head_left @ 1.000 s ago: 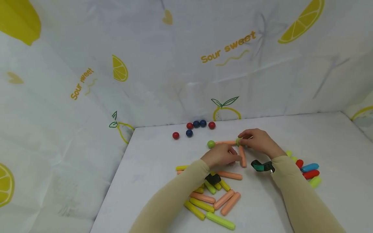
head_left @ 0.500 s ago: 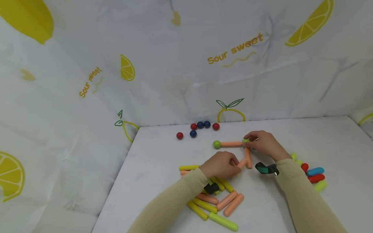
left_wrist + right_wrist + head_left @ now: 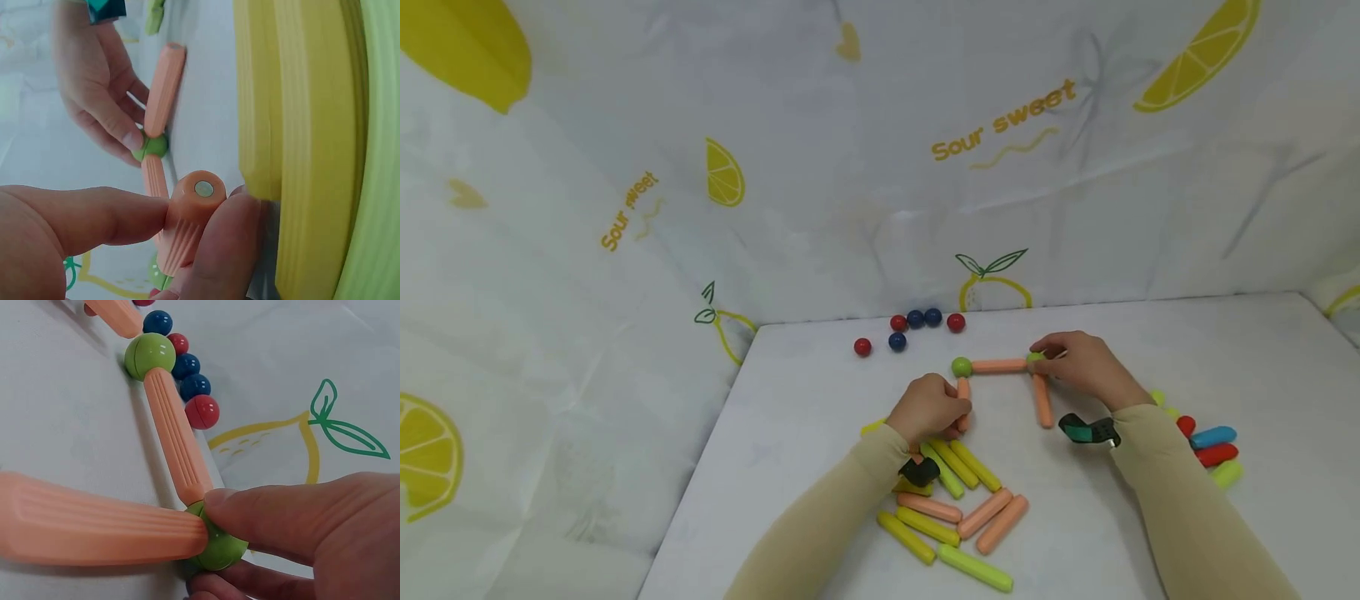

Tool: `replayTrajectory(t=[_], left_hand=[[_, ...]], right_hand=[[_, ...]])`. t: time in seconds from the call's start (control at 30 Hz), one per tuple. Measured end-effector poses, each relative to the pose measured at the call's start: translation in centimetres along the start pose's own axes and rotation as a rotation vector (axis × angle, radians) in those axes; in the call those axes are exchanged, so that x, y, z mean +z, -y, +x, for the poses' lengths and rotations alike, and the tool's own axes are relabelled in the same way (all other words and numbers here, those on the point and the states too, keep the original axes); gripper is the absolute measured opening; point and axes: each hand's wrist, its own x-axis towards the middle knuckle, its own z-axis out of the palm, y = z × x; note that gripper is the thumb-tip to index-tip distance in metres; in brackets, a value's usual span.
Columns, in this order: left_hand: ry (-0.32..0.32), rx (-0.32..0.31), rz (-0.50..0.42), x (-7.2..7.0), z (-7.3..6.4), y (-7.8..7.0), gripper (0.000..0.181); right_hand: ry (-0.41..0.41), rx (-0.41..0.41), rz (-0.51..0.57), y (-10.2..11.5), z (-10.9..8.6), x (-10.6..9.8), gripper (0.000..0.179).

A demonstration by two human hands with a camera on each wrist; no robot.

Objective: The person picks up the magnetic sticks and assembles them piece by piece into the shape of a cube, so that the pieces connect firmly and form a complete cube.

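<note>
My left hand (image 3: 927,407) pinches an orange ribbed stick (image 3: 190,215) between thumb and finger; a round metal disc shows on its near end. The far end of that stick is at or very near a green ball (image 3: 150,356), and I cannot tell whether they touch. From this ball another orange stick (image 3: 998,366) runs right to a second green ball (image 3: 220,544). That second ball is pinched by the thumb and fingers of my right hand (image 3: 1086,368). One more orange stick (image 3: 1042,402) joins it and points toward me.
Several red and blue balls (image 3: 915,318) lie along the table's back edge. Loose yellow, green and orange sticks (image 3: 975,465) are spread in front of the left hand. Red, blue and green pieces (image 3: 1213,437) lie beside the right forearm. A lemon-print cloth (image 3: 820,167) hangs behind.
My left hand has picked up an orange stick and carried it left and up, to just below the left green ball. The right hand has stayed at the other green ball.
</note>
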Motion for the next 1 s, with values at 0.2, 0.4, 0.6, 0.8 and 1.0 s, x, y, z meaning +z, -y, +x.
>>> replayTrajectory(t=[0.2, 0.4, 0.6, 0.8, 1.0], left_hand=[[-0.024, 0.040, 0.080, -0.5, 0.4, -0.2, 0.031], [-0.029, 0.024, 0.103, -0.5, 1.0, -0.3, 0.036], [-0.033, 0.041, 0.157, -1.3, 1.3, -0.2, 0.032], [-0.159, 0.032, 0.131, -5.9, 2.5, 0.6, 0.025], [-0.360, 0.041, 0.212, -9.4, 5.9, 2.7, 0.023]], right_hand=[[0.007, 0.001, -0.002, 0.1, -0.1, -0.1, 0.051], [0.014, -0.007, -0.002, 0.0, 0.0, 0.0, 0.052], [0.006, -0.013, -0.006, 0.2, 0.3, 0.1, 0.053], [0.010, -0.022, -0.008, 0.4, 0.2, 0.0, 0.056], [0.012, 0.007, -0.003, 0.3, -0.7, -0.2, 0.067]])
